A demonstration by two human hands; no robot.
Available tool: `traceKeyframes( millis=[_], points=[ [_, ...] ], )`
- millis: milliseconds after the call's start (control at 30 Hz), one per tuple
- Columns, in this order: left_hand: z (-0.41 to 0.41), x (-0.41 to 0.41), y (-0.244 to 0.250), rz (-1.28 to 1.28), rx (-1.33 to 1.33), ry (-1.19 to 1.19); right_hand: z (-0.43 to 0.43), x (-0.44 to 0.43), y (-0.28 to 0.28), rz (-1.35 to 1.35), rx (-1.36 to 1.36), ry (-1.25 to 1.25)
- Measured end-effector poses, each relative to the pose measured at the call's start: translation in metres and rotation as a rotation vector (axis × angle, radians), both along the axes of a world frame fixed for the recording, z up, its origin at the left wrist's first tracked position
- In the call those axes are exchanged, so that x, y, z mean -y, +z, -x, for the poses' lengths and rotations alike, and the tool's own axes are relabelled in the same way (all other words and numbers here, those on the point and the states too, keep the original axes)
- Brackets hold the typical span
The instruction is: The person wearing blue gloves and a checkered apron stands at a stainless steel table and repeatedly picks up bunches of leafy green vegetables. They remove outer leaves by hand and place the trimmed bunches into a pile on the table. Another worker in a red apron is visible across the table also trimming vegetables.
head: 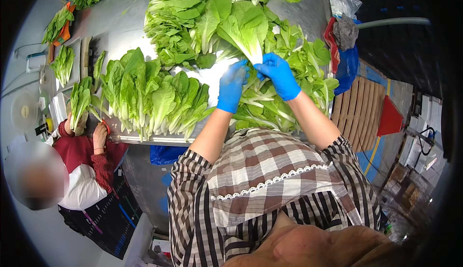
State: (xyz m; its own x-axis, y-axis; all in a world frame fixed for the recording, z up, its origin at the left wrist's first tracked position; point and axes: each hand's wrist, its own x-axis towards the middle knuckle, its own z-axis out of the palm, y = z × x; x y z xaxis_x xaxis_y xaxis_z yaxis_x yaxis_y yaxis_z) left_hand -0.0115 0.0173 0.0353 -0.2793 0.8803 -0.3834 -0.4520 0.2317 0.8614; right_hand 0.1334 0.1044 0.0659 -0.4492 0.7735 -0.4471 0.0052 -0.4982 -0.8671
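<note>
My right hand (279, 75), in a blue glove, pinches the pale base of a leafy green head (249, 32) whose broad leaves point away from me. To its left, my left hand (232, 86), also gloved in blue, has its fingers slightly curled and apart, with nothing visible in them. Loose leaves and stalks (267, 104) lie under and around both hands on the metal table (217, 75). A row of greens (155, 100) lies left of my left hand, bases towards me. Beyond my hands spreads a larger pile of greens (177, 17).
At the left, a co-worker (77, 158) holds a bunch of greens (80, 98) and red-handled scissors (105, 126). An orange scale (64, 32) bears more greens. A grey cloth (346, 32) and blue plastic (347, 68) hang at the right edge, near a wooden pallet (358, 111).
</note>
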Motion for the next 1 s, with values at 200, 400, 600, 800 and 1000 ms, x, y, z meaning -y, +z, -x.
traceKeyframes(
  millis=[200,400,600,800,1000],
  points=[
    [-0.005,0.001,-0.011,-0.017,0.144,-0.188,-0.022,0.045,-0.011,-0.028,0.018,0.018],
    [-0.020,0.013,-0.009,0.028,0.074,-0.068,-0.030,0.059,-0.025,-0.141,0.165,0.042],
    [-0.023,0.019,-0.020,0.047,0.049,-0.015,-0.024,0.068,-0.028,-0.251,0.276,0.000],
    [-0.010,0.023,-0.025,0.045,0.107,-0.080,-0.032,0.066,-0.034,0.151,-0.108,-0.132],
    [0.001,0.022,-0.012,-0.063,0.119,-0.283,-0.038,0.060,-0.045,0.097,-0.093,0.043]
  ],
)
